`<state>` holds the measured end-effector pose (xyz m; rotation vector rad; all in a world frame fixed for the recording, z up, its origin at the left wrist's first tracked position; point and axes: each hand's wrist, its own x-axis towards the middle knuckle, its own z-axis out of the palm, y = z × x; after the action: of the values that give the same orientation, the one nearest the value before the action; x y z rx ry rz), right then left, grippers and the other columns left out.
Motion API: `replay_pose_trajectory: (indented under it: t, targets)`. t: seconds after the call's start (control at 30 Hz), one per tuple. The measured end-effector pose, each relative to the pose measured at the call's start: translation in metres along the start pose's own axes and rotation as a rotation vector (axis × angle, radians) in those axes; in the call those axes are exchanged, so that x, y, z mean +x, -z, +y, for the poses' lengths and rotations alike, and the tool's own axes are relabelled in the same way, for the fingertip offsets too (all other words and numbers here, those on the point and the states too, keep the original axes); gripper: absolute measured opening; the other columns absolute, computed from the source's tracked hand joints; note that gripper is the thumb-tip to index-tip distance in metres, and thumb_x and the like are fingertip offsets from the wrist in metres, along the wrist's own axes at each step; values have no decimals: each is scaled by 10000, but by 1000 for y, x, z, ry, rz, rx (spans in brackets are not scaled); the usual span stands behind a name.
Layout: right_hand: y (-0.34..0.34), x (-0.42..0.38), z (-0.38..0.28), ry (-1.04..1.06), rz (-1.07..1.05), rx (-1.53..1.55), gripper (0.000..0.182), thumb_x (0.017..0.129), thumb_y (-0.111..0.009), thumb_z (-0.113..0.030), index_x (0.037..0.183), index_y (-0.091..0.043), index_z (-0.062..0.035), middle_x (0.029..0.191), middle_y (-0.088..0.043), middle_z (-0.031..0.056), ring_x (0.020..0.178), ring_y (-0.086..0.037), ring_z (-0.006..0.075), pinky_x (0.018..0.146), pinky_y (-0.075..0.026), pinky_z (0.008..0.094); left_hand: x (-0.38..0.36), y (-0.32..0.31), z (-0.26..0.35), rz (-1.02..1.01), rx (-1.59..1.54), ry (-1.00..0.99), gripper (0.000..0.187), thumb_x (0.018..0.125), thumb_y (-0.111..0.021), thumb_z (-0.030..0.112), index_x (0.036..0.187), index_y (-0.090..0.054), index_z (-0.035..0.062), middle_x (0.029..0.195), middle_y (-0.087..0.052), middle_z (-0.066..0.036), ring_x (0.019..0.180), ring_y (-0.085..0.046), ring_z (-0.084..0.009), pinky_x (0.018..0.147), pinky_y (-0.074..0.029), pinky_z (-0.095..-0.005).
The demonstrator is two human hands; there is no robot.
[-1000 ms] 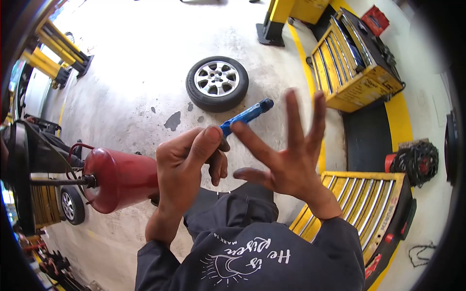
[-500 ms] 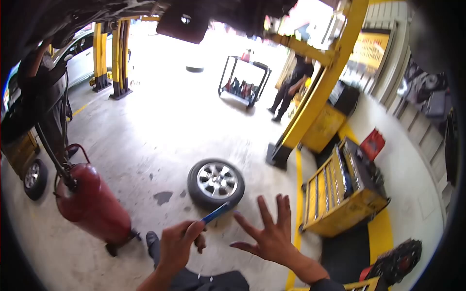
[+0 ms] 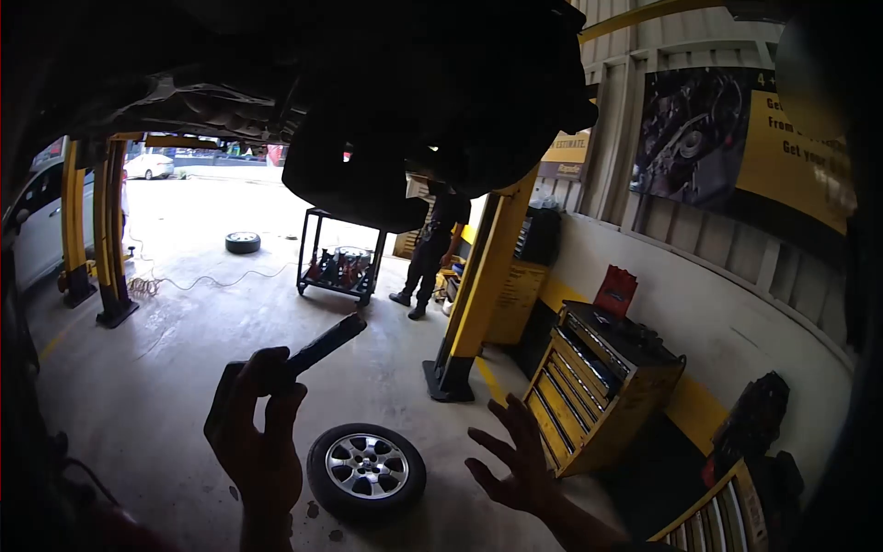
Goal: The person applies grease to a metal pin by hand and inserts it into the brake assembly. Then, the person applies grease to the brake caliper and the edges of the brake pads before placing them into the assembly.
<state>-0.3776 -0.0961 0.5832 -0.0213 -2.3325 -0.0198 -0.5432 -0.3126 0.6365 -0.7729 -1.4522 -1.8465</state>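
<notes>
In the head view, my left hand (image 3: 262,428) is raised at lower left, fingers closed around a slim dark-blue bar-shaped tool (image 3: 324,348). The bar points up and to the right; its exact kind I cannot tell. A dark flat shape (image 3: 222,405) shows behind the same hand. My right hand (image 3: 517,465) is held up at lower right with its fingers spread and nothing in them. Between and below the hands, a wheel with a silver alloy rim (image 3: 366,466) lies flat on the floor. Overhead is the dark underside of a raised car (image 3: 230,101).
A yellow lift post (image 3: 478,285) stands ahead to the right, beside a yellow tool cabinet (image 3: 589,386) along the wall. Farther off are a black cart (image 3: 340,267), a person in dark clothes (image 3: 430,248) and another tyre (image 3: 243,242). A hose (image 3: 207,281) runs over the floor.
The view has tilted up, bringing the car's underside lower into the picture. My left hand has risen with the bar and moved left; my right hand stays spread. The red tank has nearly left view.
</notes>
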Motion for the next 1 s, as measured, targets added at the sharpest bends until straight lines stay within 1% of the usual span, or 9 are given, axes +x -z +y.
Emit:
replay_pose_trajectory:
  t: [0.13, 0.2, 0.27, 0.33, 0.47, 0.6, 0.73, 0.8, 1.0]
  targets:
    - [16, 51, -1, -72, 190, 21, 442, 697, -705, -114, 1106, -554, -43, 1200, -515, 162, 1160, -456, 318, 943, -381, 405, -9, 5, -49, -208, 29, 88, 289, 683, -650, 4, 970, -620, 10, 796, -590, -75, 709, -590, -192, 628, -458, -288]
    - [22, 70, 1, -53, 241, 81, 487, 738, -665, -61, 1187, -479, -35, 1210, -500, 173, 1146, -475, 285, 932, -391, 384, -21, -6, -67, -187, -70, 218, 168, 829, -562, 97, 923, -597, -38, 677, -496, -58, 583, -497, -123, 518, -398, -247]
    - [25, 81, 3, -52, 296, 104, 572, 712, -690, -56, 1225, -438, -27, 1197, -508, 177, 1098, -515, 289, 892, -432, 365, -32, -10, -93, -294, -100, 243, 211, 858, -544, 128, 942, -595, -58, 699, -525, -73, 601, -517, -139, 537, -426, -261]
    - [24, 98, 1, 78, 382, 284, 633, 735, -669, -35, 1283, -352, -12, 1210, -490, 206, 1128, -499, 284, 912, -420, 377, -47, -13, -127, -378, -103, 133, 208, 832, -584, 50, 1036, -620, 39, 832, -631, -115, 679, -613, -175, 585, -479, -272]
    - [26, 138, -14, 302, 414, 324, 787, 756, -623, -1, 1367, -128, -36, 1285, -399, 248, 1212, -416, 315, 981, -364, 426, -58, -36, -155, -417, -166, 27, 189, 822, -588, 36, 1007, -621, 16, 815, -617, -87, 713, -609, -149, 569, -473, -274]
    - [23, 163, -36, 289, 446, 278, 827, 754, -613, -17, 1374, -68, -56, 1321, -360, 258, 1258, -352, 336, 1041, -269, 454, -63, -52, -140, -477, -380, 163, 174, 806, -618, 71, 967, -626, 6, 691, -565, -77, 532, -540, -128, 502, -414, -269]
    - [21, 167, -35, 384, 481, 168, 869, 736, -595, -20, 1377, -10, -49, 1317, -364, 281, 1261, -350, 349, 1058, -217, 462, -56, -49, -132, -506, -425, 77, 179, 794, -627, 60, 962, -621, -4, 762, -604, -110, 642, -586, -200, 560, -439, -300]
    - [25, 164, -35, 356, 481, 151, 875, 736, -594, -21, 1374, 3, -35, 1285, -407, 277, 1247, -372, 345, 1051, -229, 458, -54, -45, -132, -595, -431, 212, 183, 786, -631, 53, 959, -619, -6, 792, -618, -117, 671, -595, -237, 580, -446, -314]
    - [25, 163, -43, 315, 489, 121, 906, 714, -614, -2, 1370, 10, -22, 1244, -453, 265, 1217, -413, 327, 1037, -262, 449, -43, -49, -136, -621, -472, 260, 201, 771, -631, 17, 970, -614, -12, 787, -608, -111, 703, -594, -219, 606, -444, -297]
